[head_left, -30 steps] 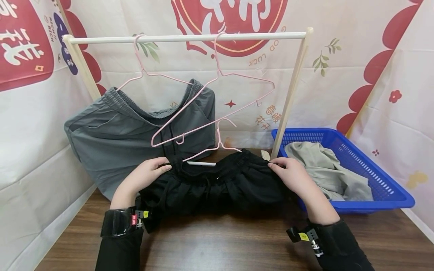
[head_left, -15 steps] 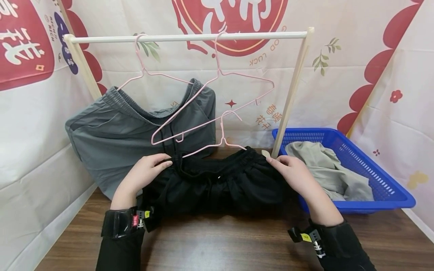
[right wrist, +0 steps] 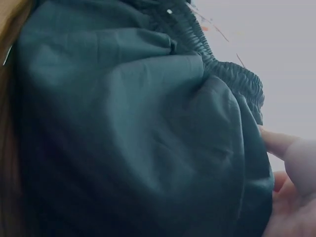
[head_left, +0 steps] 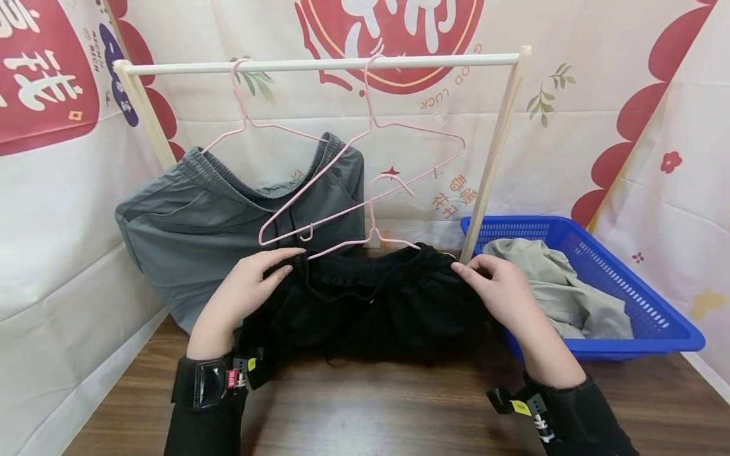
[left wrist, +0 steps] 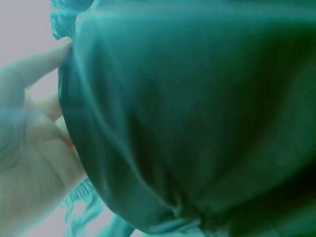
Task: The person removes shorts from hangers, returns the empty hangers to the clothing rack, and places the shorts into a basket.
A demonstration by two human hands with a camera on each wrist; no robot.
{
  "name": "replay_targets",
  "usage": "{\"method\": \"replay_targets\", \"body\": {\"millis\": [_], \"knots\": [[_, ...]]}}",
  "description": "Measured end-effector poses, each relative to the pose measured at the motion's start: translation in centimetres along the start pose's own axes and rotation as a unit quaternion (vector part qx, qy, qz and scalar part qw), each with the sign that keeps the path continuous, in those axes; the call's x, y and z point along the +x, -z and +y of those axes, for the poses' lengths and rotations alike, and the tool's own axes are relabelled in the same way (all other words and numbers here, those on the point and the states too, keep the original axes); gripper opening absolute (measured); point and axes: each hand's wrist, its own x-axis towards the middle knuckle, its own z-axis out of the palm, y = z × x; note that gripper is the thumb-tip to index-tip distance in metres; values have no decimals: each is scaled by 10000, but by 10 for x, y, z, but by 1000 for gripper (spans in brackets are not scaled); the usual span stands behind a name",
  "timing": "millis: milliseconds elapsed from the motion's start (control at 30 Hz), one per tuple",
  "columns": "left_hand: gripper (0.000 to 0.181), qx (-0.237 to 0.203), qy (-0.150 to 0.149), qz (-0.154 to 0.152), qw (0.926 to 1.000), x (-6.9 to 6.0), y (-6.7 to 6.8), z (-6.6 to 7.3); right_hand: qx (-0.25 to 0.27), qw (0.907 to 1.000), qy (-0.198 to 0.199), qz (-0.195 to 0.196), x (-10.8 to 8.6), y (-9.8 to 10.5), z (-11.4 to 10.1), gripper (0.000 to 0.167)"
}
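A pair of black shorts (head_left: 365, 310) with an elastic waist stands bunched above the table, its waistband spread sideways. A pink hanger (head_left: 373, 237) sits inside the waistband, hook upward; its lower part is hidden by the cloth. My left hand (head_left: 242, 291) pinches the left end of the waistband between thumb and fingers. At the opposite end, my right hand (head_left: 507, 294) pinches the waistband's right side. The wrist views show dark cloth, tinted teal, filling most of the picture, with the left hand (left wrist: 34, 153) and right hand (right wrist: 294, 182) at its edges.
Behind, a rack with a white rail (head_left: 319, 64) bears grey shorts (head_left: 228, 215) on a pink hanger and a bare pink hanger (head_left: 419, 130). To the right, a blue basket (head_left: 656, 310) holds a beige garment (head_left: 564, 288). The wooden table (head_left: 365, 405) lies beneath.
Both hands keep hold of the waistband, and its left end has risen slightly. The small hanger has risen with the shorts, its hook now higher against the backdrop.
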Motion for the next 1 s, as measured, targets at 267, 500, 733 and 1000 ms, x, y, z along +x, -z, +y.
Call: {"method": "replay_targets", "body": {"millis": [267, 500, 733, 1000], "knots": [[36, -25, -464, 353, 9983, -1, 3, 22, -80, 9991, 63, 418, -12, 5, -12, 40], [35, 552, -594, 871, 9929, -2, -2, 41, -166, 9982, 215, 528, -19, 6, -19, 37], [9, 968, -930, 2028, 9700, 4, -13, 49, -158, 9978, 371, 533, -21, 4, -24, 33], [9, 1056, -901, 2495, 9584, 10, -11, 58, 79, 9983, 516, 270, -17, 3, -28, 31]]}}
